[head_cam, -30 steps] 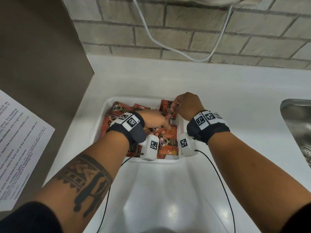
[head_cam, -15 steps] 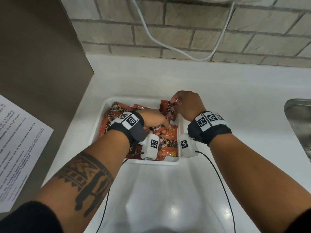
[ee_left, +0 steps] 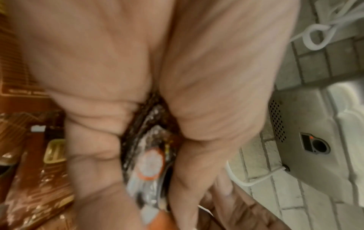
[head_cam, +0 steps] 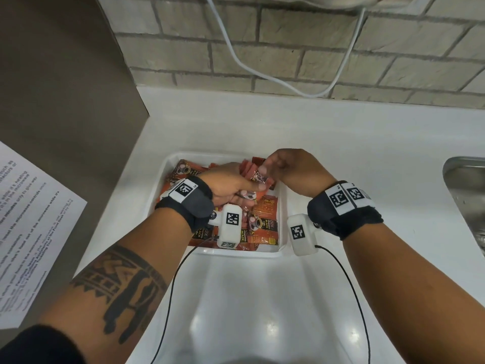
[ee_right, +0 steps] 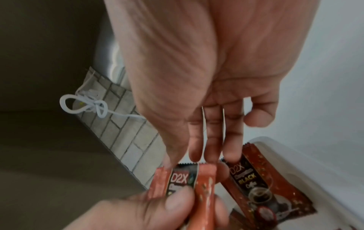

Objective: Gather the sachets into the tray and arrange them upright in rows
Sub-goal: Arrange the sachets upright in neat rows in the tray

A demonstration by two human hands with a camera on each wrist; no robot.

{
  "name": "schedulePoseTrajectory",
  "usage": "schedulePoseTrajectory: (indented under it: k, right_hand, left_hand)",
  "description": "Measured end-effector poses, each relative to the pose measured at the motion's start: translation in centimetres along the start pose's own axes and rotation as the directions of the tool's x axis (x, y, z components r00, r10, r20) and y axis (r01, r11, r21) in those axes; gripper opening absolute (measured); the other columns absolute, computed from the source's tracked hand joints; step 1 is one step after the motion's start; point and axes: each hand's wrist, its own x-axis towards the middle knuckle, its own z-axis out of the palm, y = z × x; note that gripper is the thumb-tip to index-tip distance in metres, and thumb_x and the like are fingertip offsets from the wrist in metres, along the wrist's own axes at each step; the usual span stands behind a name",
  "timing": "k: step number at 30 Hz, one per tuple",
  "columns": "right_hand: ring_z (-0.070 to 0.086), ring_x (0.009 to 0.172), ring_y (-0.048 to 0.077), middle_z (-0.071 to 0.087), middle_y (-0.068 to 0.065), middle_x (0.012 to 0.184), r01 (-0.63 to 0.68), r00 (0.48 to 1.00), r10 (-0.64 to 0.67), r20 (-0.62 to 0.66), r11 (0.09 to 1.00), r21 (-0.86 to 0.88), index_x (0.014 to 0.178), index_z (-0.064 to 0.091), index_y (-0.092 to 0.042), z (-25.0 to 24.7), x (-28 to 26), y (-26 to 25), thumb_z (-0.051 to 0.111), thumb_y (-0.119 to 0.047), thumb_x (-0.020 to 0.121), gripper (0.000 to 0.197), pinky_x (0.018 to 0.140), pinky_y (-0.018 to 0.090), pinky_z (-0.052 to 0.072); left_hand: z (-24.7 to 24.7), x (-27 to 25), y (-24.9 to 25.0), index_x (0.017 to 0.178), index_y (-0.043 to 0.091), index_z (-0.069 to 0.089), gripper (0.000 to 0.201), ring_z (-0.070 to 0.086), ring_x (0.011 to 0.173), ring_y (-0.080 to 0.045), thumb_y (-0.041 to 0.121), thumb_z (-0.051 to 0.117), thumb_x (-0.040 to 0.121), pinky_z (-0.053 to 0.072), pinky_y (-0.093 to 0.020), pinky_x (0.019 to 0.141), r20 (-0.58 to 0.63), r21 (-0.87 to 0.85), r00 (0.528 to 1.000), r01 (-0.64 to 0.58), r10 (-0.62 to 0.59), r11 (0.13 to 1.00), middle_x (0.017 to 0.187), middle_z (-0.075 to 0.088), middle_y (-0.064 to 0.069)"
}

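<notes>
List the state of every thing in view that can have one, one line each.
Left hand: grips a bunch of sachets.
Right hand: fingers extended, touching the bunch's top.
Bunch of orange-red foil coffee sachets: held above the tray.
White rectangular plastic tray: on the counter, holding loose sachets lying flat.

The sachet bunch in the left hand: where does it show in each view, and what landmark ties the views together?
Head: the sachet bunch sits centre frame above the tray, in the left hand's grip.
Left wrist: the bunch shows low at centre, edge-on between thumb and fingers.
Right wrist: the bunch is at bottom centre; the right hand meets its top.
Shared landmark: the white cable on the brick wall.
</notes>
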Motion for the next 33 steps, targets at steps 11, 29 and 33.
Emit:
schedulePoseTrajectory:
  k: [11,29,33]
  right_hand:
    - [0.063,0.073,0.008,0.071,-0.003,0.081,-0.051,0.99,0.08,-0.113,0.971,0.235,0.087,0.071,-0.019,-1.0,0.3,0.3,0.079,-0.016,0.084,0.009,0.064,0.016,0.044]
    - [0.06,0.082,0.009,0.065,-0.009,0.084,-0.099,0.991,0.067,-0.115,0.949,-0.298,0.077,0.072,-0.031,1.3,2.6,0.8,0.069,-0.019,0.087,0.017,0.069,0.022,0.047]
    - [0.061,0.083,0.01,0.064,-0.01,0.086,-0.089,0.994,0.066,-0.091,0.956,-0.279,0.076,0.067,-0.033,1.4,3.0,1.0,0.071,-0.015,0.085,0.02,0.062,0.017,0.042]
  left_hand:
    - [0.0,-0.1,-0.5,0.12,0.014,0.07,0.033,0.073,0.087,-0.012,0.014,0.078,0.087,0.057,-0.024,0.067,-0.102,0.011,0.983,-0.152,0.153,0.988,0.104,0.077,-0.003]
    - [2.2,0.4,1.5,0.101,0.014,0.065,0.016,0.057,0.055,-0.012,0.029,0.067,0.097,0.046,-0.024,0.051,-0.07,0.447,0.973,0.229,-0.222,0.864,0.074,0.069,0.0]
    - [2.6,0.8,2.0,0.083,0.014,0.061,0.024,0.055,0.038,-0.005,0.032,0.064,0.099,0.045,-0.018,0.043,-0.072,0.524,0.976,0.213,-0.206,0.825,0.051,0.065,0.009]
